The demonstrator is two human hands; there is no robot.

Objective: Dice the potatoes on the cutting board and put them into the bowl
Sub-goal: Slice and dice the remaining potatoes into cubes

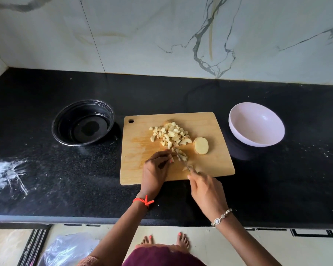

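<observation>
- A dark round pan (83, 122) sits left of the cutting board (135, 169), with bare black counter (118, 135) between them.
- Your left hand (155, 170) pinches a small potato piece (182, 154) toward the board's near edge.
- Diced potatoes (170, 135) heap mid-board.
- Your right hand (206, 189) grips the knife (186, 165).
- A potato half (201, 145) lies beside the heap.
- The pale bowl (256, 123) stands apart from the board's right edge.

- Left wrist: an orange-red thread (145, 201) tied round it, knotted, with short loose ends sticking out.
- Right wrist: a silver-coloured bracelet (221, 217) of small linked pieces, with one larger oval piece.
- Body: a maroon garment (161, 256) with a textured, paler pink upper edge.
- By the left arm: a pinkish knitted trim (87, 261), only partly in view.
- Feet (182, 240): bare, toenails painted coral pink.
- Left hand (156, 169): the one fingernail that shows carries a similar coral polish.
</observation>
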